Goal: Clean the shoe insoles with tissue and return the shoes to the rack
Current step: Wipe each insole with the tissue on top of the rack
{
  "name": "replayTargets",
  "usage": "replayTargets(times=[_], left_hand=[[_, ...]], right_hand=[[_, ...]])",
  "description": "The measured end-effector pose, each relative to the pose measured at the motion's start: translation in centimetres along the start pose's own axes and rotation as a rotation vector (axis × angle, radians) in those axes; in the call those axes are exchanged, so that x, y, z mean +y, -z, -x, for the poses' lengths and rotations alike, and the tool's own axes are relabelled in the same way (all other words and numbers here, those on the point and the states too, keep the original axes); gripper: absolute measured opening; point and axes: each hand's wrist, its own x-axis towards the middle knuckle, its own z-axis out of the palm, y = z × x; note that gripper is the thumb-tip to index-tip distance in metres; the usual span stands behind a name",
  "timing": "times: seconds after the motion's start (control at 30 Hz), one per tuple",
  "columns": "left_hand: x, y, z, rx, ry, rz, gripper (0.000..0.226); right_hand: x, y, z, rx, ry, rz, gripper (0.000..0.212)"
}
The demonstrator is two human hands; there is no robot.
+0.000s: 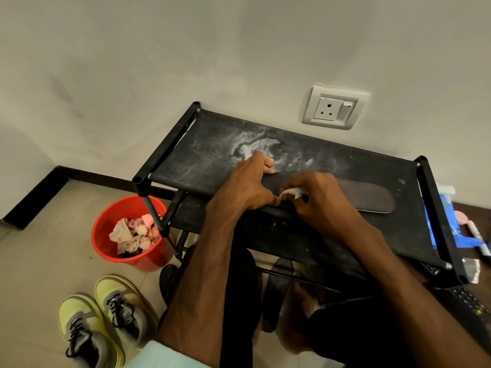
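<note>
2 hands work on 1 insole [369,197], which lies flat on the top shelf of the rack [202,155], along the front edge, rounded end pointing right. L hand [247,187] grips the insole's left end: fingers curled over the far edge, thumb at the near edge. R hand [318,200] is just beside it, fingers curled, pinching a crumpled white tissue [292,193] down against the insole. The thumbs nearly touch. Shelf fabric is black w/ white dusty smears behind the L hand.

Red bucket [156,258] stands on the floor left of the rack, by its front-left leg; touching or not, can't tell. It holds pink & white paper wads [132,235]. Yellow-green sneakers [119,304] w/ black laces sit side by side on the floor nearer the person, off the rack. Dark footwear shows under the rack btwn the forearms, too dim to tell more. Wall socket [333,107] is above the rack's right half.
</note>
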Motion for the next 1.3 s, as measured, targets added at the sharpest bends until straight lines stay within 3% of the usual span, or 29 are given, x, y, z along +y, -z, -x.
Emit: replayTargets(times=[0.33, 0.53, 0.7, 0.9, 1.13, 1.3], left_hand=[[-0.7, 0.6, -0.2, -0.047, 0.039, 0.022, 0.078], [0.0, 0.2, 0.0, 0.090, 0.075, -0.017, 0.090], [-0.2, 0.5, 0.4, 0.155, 0.093, -0.023, 0.085], [0.1, 1.0, 0.6, 0.124, 0.119, -0.033, 0.094], [0.2, 0.9, 0.8, 0.114, 0.139, -0.048, 0.081], [0.3, 0.6, 0.7, 0.145, 0.137, -0.073, 0.082]], right_hand=[[1.5, -1.8, -4.9, 0.176, -0.069, -0.005, 0.026], [0.7, -1.3, -4.4, 0.066, -0.033, 0.012, 0.026], [-0.7, -0.8, -1.2, -0.045, 0.068, 0.003, 0.024], [-1.1, -0.6, -1.4, -0.008, 0.051, -0.007, 0.028], [-0.3, -1.9, -5.3, 0.117, -0.068, -0.010, 0.028], [-0.6, -2.0, -5.7, 0.084, -0.071, 0.027, 0.027]])
